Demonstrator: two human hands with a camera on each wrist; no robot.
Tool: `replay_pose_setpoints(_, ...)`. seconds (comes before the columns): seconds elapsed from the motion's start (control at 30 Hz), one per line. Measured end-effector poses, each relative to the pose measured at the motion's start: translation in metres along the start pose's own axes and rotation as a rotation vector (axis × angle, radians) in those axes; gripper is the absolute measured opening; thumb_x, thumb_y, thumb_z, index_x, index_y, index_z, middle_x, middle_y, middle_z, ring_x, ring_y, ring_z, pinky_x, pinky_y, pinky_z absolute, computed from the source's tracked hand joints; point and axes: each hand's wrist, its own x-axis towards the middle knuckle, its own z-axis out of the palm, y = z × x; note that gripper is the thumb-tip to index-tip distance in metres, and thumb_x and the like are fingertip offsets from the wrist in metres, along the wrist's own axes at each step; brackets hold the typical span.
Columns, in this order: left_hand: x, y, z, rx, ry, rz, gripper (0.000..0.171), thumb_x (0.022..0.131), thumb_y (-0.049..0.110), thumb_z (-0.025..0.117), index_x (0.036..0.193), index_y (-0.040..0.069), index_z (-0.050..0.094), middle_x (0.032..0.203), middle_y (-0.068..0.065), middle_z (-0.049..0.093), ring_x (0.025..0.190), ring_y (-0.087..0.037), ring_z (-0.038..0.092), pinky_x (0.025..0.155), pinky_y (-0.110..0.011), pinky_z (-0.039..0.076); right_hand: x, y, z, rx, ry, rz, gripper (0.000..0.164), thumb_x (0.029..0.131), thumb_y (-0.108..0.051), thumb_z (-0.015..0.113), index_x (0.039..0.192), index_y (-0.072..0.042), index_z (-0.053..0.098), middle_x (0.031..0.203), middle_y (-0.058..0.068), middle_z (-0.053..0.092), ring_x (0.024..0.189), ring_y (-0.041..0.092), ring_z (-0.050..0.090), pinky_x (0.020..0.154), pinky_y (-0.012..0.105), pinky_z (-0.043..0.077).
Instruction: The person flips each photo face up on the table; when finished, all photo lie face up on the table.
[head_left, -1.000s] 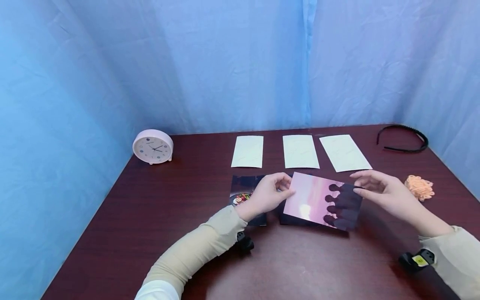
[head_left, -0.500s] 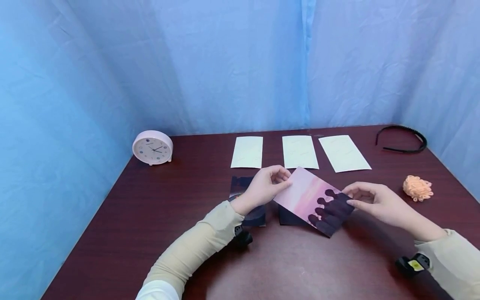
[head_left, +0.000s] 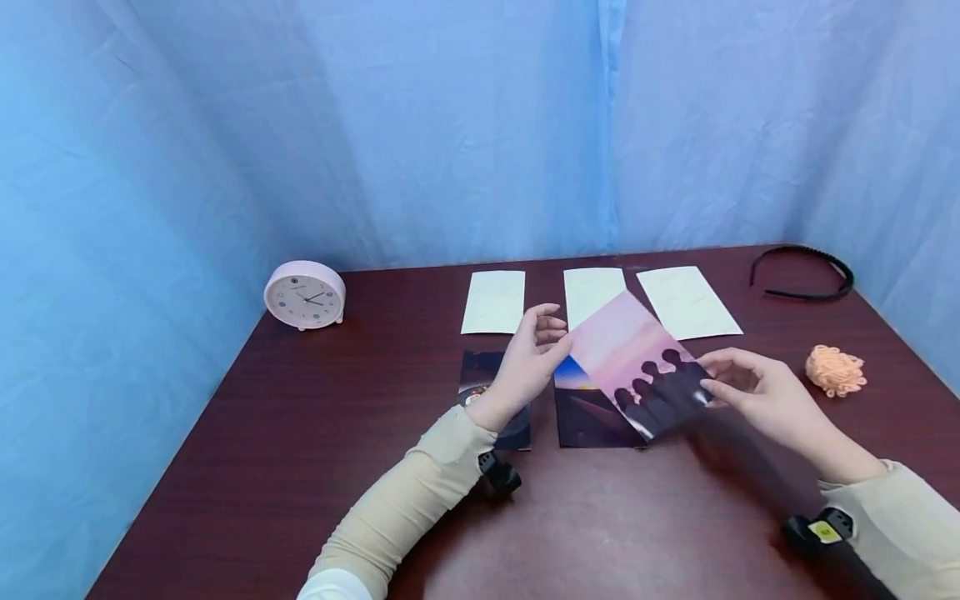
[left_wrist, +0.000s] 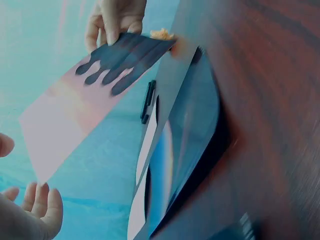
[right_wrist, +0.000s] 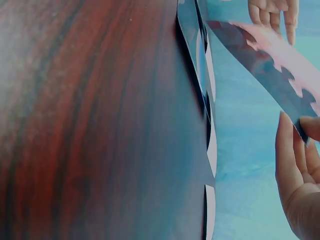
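Observation:
A glossy photo print [head_left: 645, 358] of dark silhouettes against a pink sky is raised, tilted, above the table. My right hand [head_left: 765, 408] pinches its dark right corner between thumb and fingers, as the right wrist view also shows on the print [right_wrist: 272, 72]. By the opposite corner is my left hand [head_left: 525, 367], its thumb and fingers spread apart; in the left wrist view the fingertips [left_wrist: 42, 192] are right at the pale corner. Below lie a dark photo with blue sky [head_left: 592, 421], partly covered by the raised print, and a food photo [head_left: 517, 429], half hidden behind my left hand.
Three white cards [head_left: 493, 302] lie in a row toward the back, the middle one partly covered by the raised print. A round white clock [head_left: 305, 296] stands at the back left. On the right are a black headband [head_left: 847, 279] and a peach scrunchie-like bundle [head_left: 835, 372].
The silhouette print has turned further and risen toward the white cards, uncovering more of the blue-sky photo. My left fingers have loosened from its corner; my right hand keeps its pinch.

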Motion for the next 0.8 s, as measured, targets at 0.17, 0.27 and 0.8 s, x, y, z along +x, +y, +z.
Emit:
replay_pose_setpoints(0.17,-0.001,-0.005,0.013,-0.041,0.068,-0.060,0.054,0.093,0.010,0.056,0.141,0.003,0.032,0.125,-0.017,0.050,0.116,-0.027,0.053,0.098,-0.037,0.044,0.003,0.003,0.003,0.131,0.077,0.030,0.024,0.087,0.007,0.061,0.108,-0.001,0.058,0.083,-0.016,0.060,0.067,0.000,0.064,0.058,0.020,0.055)
replay_pose_setpoints(0.27,-0.001,-0.007,0.020,-0.040,0.097,-0.105,0.055,0.093,0.012,0.057,0.142,0.005,0.032,0.125,-0.015,0.051,0.116,-0.025,0.054,0.094,-0.035,0.047,0.004,0.004,0.005,0.257,0.112,0.052,0.028,0.088,0.007,0.060,0.107,-0.013,0.061,0.084,-0.013,0.059,0.070,-0.001,0.064,0.060,0.020,0.055)
replay_pose_setpoints(0.8,-0.004,-0.011,0.049,-0.065,0.037,-0.123,0.054,0.092,0.006,0.060,0.140,0.004,0.036,0.107,-0.014,0.059,0.095,-0.023,0.064,0.066,-0.021,0.052,0.006,-0.008,0.036,0.832,0.209,0.091,0.025,0.087,0.004,0.062,0.107,-0.011,0.063,0.083,0.000,0.057,0.072,0.005,0.066,0.064,0.024,0.057)
